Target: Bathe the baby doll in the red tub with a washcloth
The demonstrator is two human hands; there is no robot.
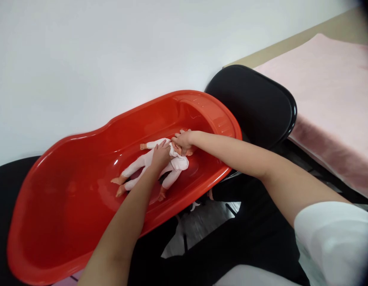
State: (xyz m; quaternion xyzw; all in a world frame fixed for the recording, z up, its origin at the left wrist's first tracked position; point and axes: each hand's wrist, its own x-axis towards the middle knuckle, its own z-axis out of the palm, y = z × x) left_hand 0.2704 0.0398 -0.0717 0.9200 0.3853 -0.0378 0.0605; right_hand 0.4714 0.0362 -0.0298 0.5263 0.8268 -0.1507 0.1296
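Note:
A baby doll [174, 177] in white long-sleeved clothes lies on its back inside the red baby bathtub [64, 198]. Its head points right, and its bare feet point to the left. My left hand [161, 154] rests on the doll's chest with its fingers stretched out. At the doll's head, my right hand [184, 140] has its fingers bent around the top and side, covering part of the face. The doll's arms are spread to either side, and my left forearm crosses in front of its middle.
The tub stands against a white wall [97, 51] and is held up by black stools. One black stool seat [255, 103] shows at its right end. Farther right is a surface covered with a pink cloth [332, 87]. My dark-clothed legs are below the tub's near rim.

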